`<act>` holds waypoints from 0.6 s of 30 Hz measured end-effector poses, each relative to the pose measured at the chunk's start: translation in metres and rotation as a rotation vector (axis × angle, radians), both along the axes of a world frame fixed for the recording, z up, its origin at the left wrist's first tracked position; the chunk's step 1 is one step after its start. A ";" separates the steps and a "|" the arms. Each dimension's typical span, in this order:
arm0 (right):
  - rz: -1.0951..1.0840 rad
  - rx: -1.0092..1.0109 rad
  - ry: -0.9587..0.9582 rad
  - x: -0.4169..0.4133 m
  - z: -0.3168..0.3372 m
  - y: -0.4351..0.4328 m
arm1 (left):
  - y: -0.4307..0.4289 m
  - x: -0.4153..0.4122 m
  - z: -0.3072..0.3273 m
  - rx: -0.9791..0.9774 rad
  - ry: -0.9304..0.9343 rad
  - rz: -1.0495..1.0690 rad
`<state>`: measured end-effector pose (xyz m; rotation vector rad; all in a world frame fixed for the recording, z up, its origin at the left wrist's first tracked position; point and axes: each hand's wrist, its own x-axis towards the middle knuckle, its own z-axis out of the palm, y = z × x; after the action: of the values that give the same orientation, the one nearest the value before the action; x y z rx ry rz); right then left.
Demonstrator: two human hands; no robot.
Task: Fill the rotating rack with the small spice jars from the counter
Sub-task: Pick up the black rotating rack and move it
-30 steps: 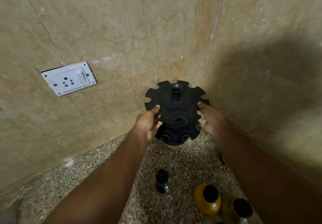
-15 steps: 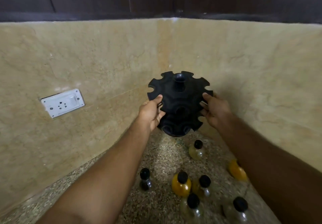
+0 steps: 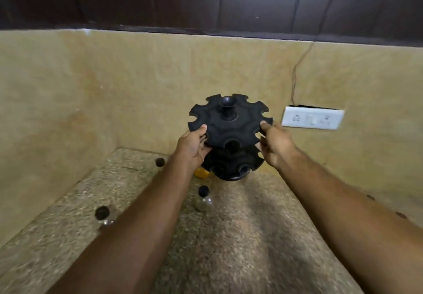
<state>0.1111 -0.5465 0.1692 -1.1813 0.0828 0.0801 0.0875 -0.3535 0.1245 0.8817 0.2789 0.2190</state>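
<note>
**Black rotating rack, two tiers, held in both hands over the desk**

Item 1. One rotating rack (image 3: pixel 230 131), black, with a notched upper disc, a lower tier and a central post. It is sitting in the air above the far part of the desk (image 3: pixel 240 236), near the back wall. Every slot in view is standing empty.

Item 2. The left hand (image 3: pixel 192 148) is gripping the left rim of the upper disc, thumb on top, fingers curled beneath. The right hand (image 3: pixel 274 144) is clamping the right rim the same way. Both forearms are reaching in from the near edge and are covering much of the desk.

Item 3. Spice jars, four in view, all on the desk:
- one clear jar with a black cap (image 3: pixel 203 198), standing just nearer than the rack, between the forearms;
- one black-capped jar (image 3: pixel 102 213) near the left edge, its glass partly hidden by the left forearm;
- one black cap (image 3: pixel 159 162) toward the far left corner, body too blurred to tell;
- one yellow-filled jar (image 3: pixel 201 173), mostly hidden behind the left hand and the lower tier of the rack.

Item 4. One white socket plate (image 3: pixel 312 118) on the beige tiled wall, right of the rack, with a thin wire running up from it. Dark wood panelling is lining the wall above the tiles.
</note>
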 end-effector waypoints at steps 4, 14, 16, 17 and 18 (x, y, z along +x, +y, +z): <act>-0.148 0.002 0.092 -0.032 -0.042 -0.065 | -0.071 -0.014 -0.029 0.001 0.071 -0.109; -0.173 0.061 0.283 -0.067 -0.143 -0.132 | -0.135 -0.039 -0.121 0.004 0.296 -0.158; -0.160 0.050 0.288 -0.067 -0.154 -0.135 | -0.137 -0.039 -0.135 -0.001 0.314 -0.144; -0.157 0.049 0.300 -0.067 -0.158 -0.137 | -0.140 -0.039 -0.141 0.000 0.321 -0.146; -0.158 0.055 0.313 -0.066 -0.161 -0.139 | -0.142 -0.039 -0.145 0.009 0.324 -0.151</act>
<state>0.0450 -0.6856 0.0081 -1.0956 0.4462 0.1270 0.0490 -0.4958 -0.0201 0.9420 0.5101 -0.0652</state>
